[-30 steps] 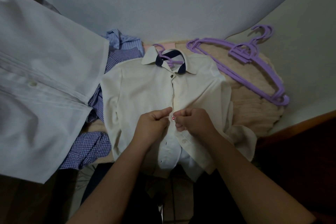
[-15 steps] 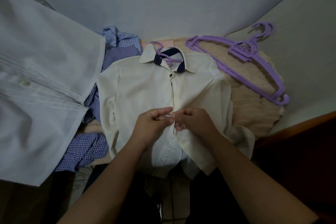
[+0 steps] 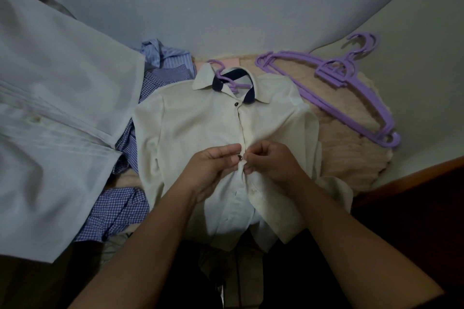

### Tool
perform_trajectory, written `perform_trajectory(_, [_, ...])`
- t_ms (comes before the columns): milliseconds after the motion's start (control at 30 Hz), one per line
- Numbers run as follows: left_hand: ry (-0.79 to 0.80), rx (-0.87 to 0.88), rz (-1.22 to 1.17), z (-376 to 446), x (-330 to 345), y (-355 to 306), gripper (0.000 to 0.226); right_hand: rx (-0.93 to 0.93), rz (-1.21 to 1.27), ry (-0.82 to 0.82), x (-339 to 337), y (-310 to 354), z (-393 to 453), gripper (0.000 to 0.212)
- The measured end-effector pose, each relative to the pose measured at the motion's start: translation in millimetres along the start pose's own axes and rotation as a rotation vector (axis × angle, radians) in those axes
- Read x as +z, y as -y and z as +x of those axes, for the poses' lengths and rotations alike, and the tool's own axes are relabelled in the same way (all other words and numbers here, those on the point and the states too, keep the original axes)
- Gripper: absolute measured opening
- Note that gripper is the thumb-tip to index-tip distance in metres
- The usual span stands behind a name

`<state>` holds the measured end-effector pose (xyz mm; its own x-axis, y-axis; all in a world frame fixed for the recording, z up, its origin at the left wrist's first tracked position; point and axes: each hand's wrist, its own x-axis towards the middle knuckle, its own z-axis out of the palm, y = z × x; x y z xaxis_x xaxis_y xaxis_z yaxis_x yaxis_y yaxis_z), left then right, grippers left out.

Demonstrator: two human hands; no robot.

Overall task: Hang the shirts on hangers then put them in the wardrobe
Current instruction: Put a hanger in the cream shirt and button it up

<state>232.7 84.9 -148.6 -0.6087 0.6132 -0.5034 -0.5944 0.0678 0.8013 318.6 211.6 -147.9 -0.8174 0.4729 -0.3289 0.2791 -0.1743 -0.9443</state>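
Note:
A cream shirt (image 3: pixel 200 128) with a navy inner collar lies front up on a beige blanket. A purple hanger (image 3: pixel 226 78) sits inside it, its hook poking out at the collar. My left hand (image 3: pixel 211 168) pinches the left edge of the button placket at mid chest. My right hand (image 3: pixel 271 160) pinches the opposite edge, and a small dark button shows between the fingertips of both hands. The placket above is closed; below my hands the shirt front lies open.
Several spare purple hangers (image 3: pixel 351 93) lie stacked on the beige blanket (image 3: pixel 351 158) at the right. Blue striped and checked shirts (image 3: pixel 120 211) are heaped at the left. A white shirt (image 3: pixel 50 133) hangs close at the far left. A brown wooden edge (image 3: pixel 414 175) runs lower right.
Both hands stay at the same button on the placket; the fingertips have shifted slightly and the button shows between them again. The shirt has not moved.

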Motion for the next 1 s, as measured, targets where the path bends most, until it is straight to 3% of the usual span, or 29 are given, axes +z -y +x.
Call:
perform_trajectory(267, [-0.052,0.226,0.122,38.7,20.5,-59.2,0.028,-0.248,-0.077,-0.057,-1.7,46.1,56.3,0.023])
perform_trajectory(367, [-0.091,0.180,0.178,54.7,23.6,-51.3,0.037,-0.195,-0.111,-0.091,-6.0,35.1,76.1,0.021])
perform_trajectory(500, [-0.147,0.147,0.351,53.2,21.0,-25.9,0.034,-0.056,-0.204,-0.109,-14.1,9.0,77.4,0.021])
perform_trajectory(667, [-0.221,0.203,0.278,25.1,12.0,-6.2,0.023,-0.066,-0.325,-0.113,-21.8,-4.6,54.6,0.021])
perform_trajectory(800, [-0.200,0.313,0.636,1.3,8.8,4.3,0.024,-0.125,-0.492,-0.156,-17.0,-6.6,31.7,0.023])
perform_trajectory(1000, [-0.197,0.205,0.883,1.6,-5.3,23.6,0.023,0.085,-0.520,-0.024,-0.4,-23.5,12.7,0.020])
